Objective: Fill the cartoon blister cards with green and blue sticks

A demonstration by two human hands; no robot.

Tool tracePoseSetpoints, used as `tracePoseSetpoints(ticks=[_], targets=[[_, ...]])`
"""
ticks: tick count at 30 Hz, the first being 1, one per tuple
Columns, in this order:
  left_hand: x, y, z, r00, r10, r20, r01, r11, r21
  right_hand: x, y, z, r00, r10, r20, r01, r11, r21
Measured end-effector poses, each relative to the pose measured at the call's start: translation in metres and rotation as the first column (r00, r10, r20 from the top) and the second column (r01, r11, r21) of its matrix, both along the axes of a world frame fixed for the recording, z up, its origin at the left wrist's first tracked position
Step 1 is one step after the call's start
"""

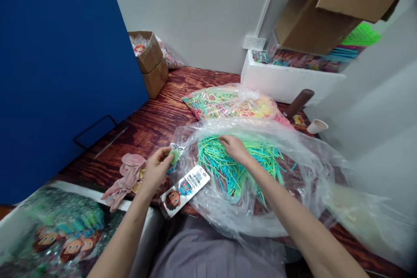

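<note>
My left hand (156, 168) is closed on a small clear packet (184, 183) with a cartoon header card; the packet lies slanted on the table edge with a few green sticks in its top. My right hand (235, 147) reaches into an open clear plastic bag (293, 173) and rests, fingers curled, on a loose pile of green and blue thin sticks (228, 166). Whether those fingers pinch any sticks is hidden.
A second bag of multicoloured sticks (228, 102) lies behind. A pink glove (125, 178) sits left of my hand. A blue board (61, 69) stands at left, cardboard boxes (151, 63) behind, a white foam box (286, 80) at right, and a tray of finished packets (61, 230) lower left.
</note>
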State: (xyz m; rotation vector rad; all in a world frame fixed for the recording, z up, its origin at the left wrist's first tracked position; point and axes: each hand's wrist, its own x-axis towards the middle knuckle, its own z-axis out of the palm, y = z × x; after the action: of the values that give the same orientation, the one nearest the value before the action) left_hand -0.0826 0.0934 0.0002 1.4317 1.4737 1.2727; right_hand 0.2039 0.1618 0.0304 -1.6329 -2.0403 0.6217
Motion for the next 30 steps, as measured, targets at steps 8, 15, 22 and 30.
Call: tracePoseSetpoints(ticks=[8,15,22,30], targets=[[-0.009,0.020,-0.048,0.871,0.188,-0.455,-0.130,0.979,0.155,-0.002,0.048,-0.004,0.916,0.052,0.398,-0.124,0.980,0.156],[-0.009,0.017,-0.042,0.832,0.218,-0.511,-0.117,0.968,0.222,-0.021,0.046,-0.024,0.843,0.168,0.510,-0.274,0.951,0.140],[-0.001,0.011,-0.038,0.846,0.210,-0.490,-0.114,0.969,0.218,-0.053,0.056,-0.037,0.841,0.135,0.524,-0.263,0.948,0.178],[-0.004,0.005,-0.027,0.872,0.195,-0.448,-0.112,0.972,0.205,-0.060,0.055,-0.043,0.889,0.169,0.426,-0.244,0.962,0.127]])
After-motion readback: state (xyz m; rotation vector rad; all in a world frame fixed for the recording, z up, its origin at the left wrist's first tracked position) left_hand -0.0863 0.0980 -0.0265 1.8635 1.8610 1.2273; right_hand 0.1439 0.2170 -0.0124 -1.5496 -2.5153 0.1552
